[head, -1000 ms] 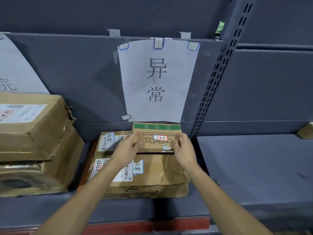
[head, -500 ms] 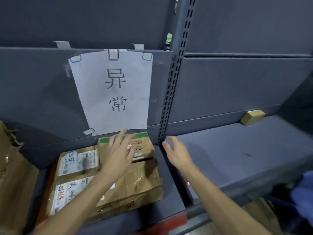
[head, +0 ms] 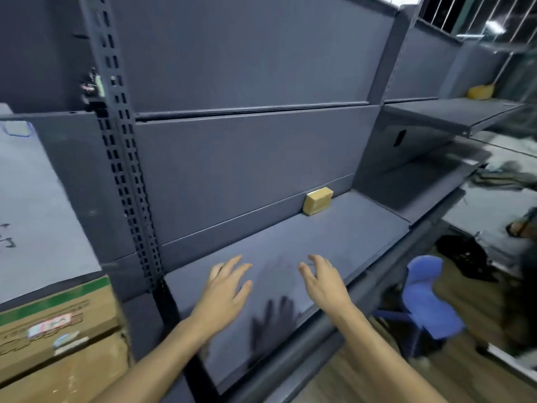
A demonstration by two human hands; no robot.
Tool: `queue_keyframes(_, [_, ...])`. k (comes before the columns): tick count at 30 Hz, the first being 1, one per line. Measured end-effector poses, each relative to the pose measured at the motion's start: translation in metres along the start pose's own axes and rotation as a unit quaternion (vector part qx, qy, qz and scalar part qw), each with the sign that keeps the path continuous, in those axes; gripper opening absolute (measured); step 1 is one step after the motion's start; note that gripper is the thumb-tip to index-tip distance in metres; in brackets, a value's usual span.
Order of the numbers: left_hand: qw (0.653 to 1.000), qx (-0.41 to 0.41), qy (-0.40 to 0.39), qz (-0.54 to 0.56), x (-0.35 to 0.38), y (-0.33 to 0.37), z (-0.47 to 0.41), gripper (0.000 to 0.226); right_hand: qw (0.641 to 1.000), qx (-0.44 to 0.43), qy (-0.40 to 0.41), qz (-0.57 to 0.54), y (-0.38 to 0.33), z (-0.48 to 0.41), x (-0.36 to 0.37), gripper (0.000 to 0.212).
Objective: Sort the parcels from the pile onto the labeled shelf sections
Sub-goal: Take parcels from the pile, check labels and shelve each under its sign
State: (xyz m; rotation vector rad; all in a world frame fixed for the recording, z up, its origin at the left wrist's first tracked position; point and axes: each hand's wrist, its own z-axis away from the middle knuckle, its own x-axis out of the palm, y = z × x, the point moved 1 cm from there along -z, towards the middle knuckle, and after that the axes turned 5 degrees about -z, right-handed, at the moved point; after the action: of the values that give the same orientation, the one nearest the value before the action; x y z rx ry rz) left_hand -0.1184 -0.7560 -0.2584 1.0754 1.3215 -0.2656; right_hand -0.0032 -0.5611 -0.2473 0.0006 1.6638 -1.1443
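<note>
My left hand (head: 225,289) and my right hand (head: 322,282) hover open and empty over a bare grey shelf (head: 343,228), fingers spread. At the far left, the small cardboard parcel with a green stripe (head: 55,315) lies on top of a larger brown parcel (head: 66,370) in the labelled section, under a white paper sign (head: 37,205). Both hands are to the right of those parcels and apart from them. A small tan parcel (head: 317,200) stands at the back of the grey shelf.
A perforated upright post (head: 125,158) splits the labelled section from the grey shelf. A blue plastic stool (head: 430,301) stands on the wooden floor at the right. Another shelf (head: 453,112) higher up at the right carries a yellowish parcel (head: 481,91). Dark clutter lies on the floor.
Both hands let go of the green-striped parcel, which stays on the stack. My view and hands have swung right, over the neighbouring grey shelf.
</note>
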Motion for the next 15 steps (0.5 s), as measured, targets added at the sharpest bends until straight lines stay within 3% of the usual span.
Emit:
queue_keyframes(5, [0.995, -0.059, -0.047, -0.07, 0.06, 0.064, -0.057, 0.084, 0.995, -0.038, 0.021, 0.089, 0.077, -0.046, -0.055, 0.053])
queue_keyframes(7, [0.991, -0.09, -0.057, -0.081, 0.085, 0.093, -0.082, 0.063, 0.989, -0.067, 0.008, 0.134, 0.108, -0.065, -0.08, 0.052])
queue_keyframes(9, [0.989, -0.1, -0.068, -0.087, 0.104, 0.12, -0.107, 0.053, 0.988, -0.064, -0.01, 0.14, 0.135, -0.078, -0.102, 0.053])
queue_keyframes(15, [0.988, -0.093, -0.087, -0.09, 0.144, 0.188, -0.164, 0.052, 0.989, -0.051, -0.019, 0.138, 0.196, -0.106, -0.154, 0.056])
